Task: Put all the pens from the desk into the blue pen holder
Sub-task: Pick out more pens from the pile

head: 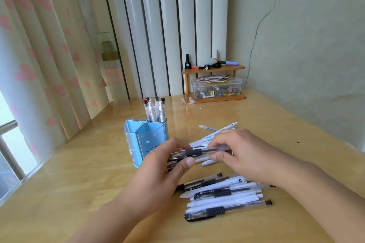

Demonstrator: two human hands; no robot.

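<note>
Head camera looks down on a wooden desk (79, 183). Nearest lies a loose pile of pens (225, 195), white and clear-barrelled with black grips, just beside the right forearm. Above it, both hands meet over the desk: the left hand (158, 171) has its fingers and thumb closed round the tips of a small bunch of pens, and the right hand (243, 152) pinches the other end of a clear pen with a black grip (197, 152) held level between them. More white pens (209, 140) lie under and beyond the right hand. Just left of the hands stands the blue pen holder (146, 138), with several pens upright in its far compartment. Far off by the wall sits a small wooden shelf (214, 83) holding a clear box.
</note>
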